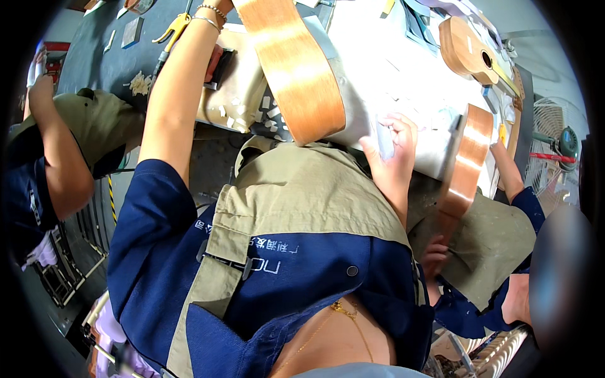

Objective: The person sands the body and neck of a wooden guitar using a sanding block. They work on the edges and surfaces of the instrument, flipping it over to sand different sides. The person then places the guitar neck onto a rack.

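A wooden instrument body (296,69), like a small guitar or ukulele, stands on edge before me with its curved, glossy side toward me. My left arm reaches up along its left, and my left hand (225,5) is at its far end, mostly cut off by the top edge, fingers hidden. To the right of the body, my right hand (397,142) is closed on a thin, pale, flat piece (384,135), pinched between thumb and fingers. Its material cannot be made out. The hand is apart from the wood, close to the table's near edge.
Off-cuts lie on the brown board (242,82) beside a red and black tool (217,66). A yellow-handled tool (173,28) lies at the far left. On the right, a co-worker holds another instrument body (466,157); a ukulele (469,50) lies beyond. Another person sits left.
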Demonstrator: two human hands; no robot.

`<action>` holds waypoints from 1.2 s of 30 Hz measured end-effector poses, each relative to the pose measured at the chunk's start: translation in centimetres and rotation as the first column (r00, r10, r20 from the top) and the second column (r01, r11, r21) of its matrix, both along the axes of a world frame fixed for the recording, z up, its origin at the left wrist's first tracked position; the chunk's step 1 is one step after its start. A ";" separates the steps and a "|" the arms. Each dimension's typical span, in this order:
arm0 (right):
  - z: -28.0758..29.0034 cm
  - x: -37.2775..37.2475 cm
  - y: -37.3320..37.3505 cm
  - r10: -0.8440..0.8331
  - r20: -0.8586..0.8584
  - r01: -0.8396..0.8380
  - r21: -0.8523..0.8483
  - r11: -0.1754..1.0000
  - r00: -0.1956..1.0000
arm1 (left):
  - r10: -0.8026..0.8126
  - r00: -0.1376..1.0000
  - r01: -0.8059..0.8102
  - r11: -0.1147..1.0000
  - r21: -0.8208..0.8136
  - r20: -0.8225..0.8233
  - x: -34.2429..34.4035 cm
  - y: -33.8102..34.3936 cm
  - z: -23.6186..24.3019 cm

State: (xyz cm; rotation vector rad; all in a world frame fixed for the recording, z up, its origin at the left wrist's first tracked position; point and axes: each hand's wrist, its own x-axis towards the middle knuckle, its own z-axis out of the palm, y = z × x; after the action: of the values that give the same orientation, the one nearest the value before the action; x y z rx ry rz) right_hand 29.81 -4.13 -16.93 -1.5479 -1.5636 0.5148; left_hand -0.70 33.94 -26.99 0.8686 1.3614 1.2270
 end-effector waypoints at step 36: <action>0.9 -8.1 6.1 -0.093 0.414 -0.076 0.373 0.925 0.905 | -0.212 0.977 0.202 0.949 0.243 0.012 6.6 0.7 5.3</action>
State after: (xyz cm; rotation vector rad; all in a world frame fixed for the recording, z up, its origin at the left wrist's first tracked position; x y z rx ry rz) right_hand 21.72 1.93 -16.02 -1.4143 -1.8488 -0.1551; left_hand 5.90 34.61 -21.65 1.1229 1.0731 1.2529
